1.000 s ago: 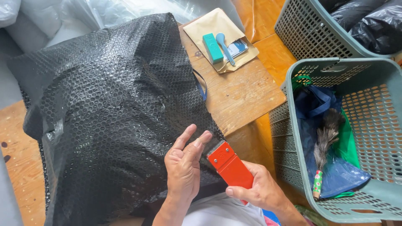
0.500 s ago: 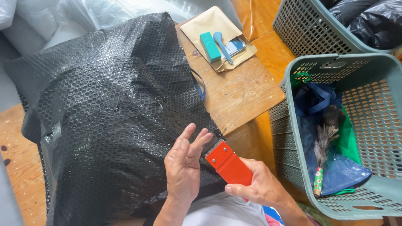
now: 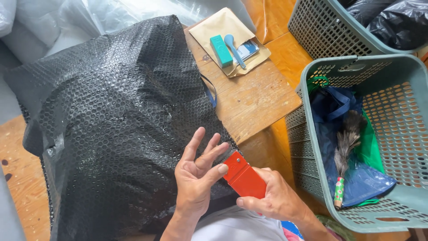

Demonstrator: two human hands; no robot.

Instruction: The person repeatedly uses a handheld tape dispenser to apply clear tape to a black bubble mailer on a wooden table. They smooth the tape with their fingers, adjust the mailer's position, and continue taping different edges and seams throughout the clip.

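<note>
Both the left hand [image 3: 196, 180] and the right hand [image 3: 272, 198] are bare, without gloves, rings or a watch, the forearms are unsleeved, and a pale grey-white garment [image 3: 238, 227] covers the body just below them.

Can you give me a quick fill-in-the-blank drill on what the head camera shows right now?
1. The right hand grips a flat tool coloured ____.
2. The left hand is open with fingers spread over a bundle wrapped in black ____ wrap.
3. The feather duster lies inside the green ____ at the right.
4. On the tan envelope on the wooden table lie a teal box and a blue ____.

Missing words: red; bubble; basket; spoon
</note>
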